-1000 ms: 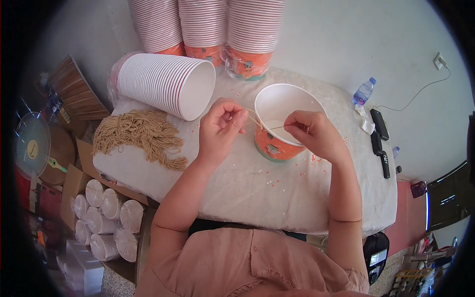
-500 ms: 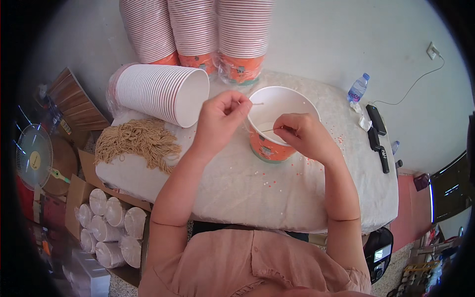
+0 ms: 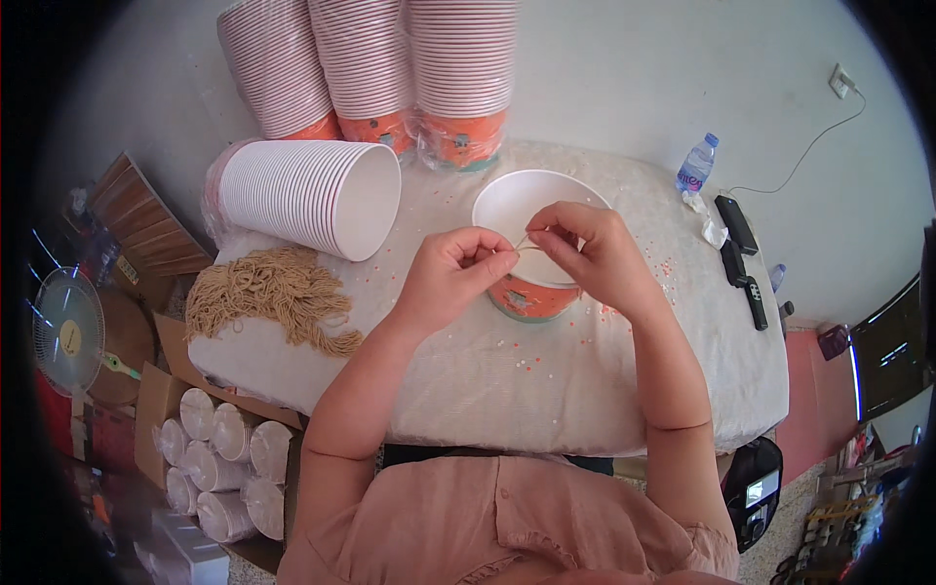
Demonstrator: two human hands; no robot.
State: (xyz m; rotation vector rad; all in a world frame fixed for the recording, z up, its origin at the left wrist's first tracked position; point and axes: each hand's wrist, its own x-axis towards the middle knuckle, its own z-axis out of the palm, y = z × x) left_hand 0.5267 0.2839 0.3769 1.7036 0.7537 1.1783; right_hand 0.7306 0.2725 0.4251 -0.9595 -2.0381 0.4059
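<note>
An orange paper bucket with a white inside stands on the cloth-covered table in front of me. My left hand and my right hand meet over its near rim, both pinching a short tan string between thumb and fingers. The string runs between the two hands at the bucket's edge. A heap of the same tan strings lies on the table to the left of my left forearm.
A stack of buckets lies on its side at the left. Three tall upright stacks stand at the back. A water bottle and dark remotes lie at the right. Boxes of rolls and a fan sit below left.
My two hands have come closer together over the bucket's near rim, and the string between them is now shorter. The view has shifted slightly.
</note>
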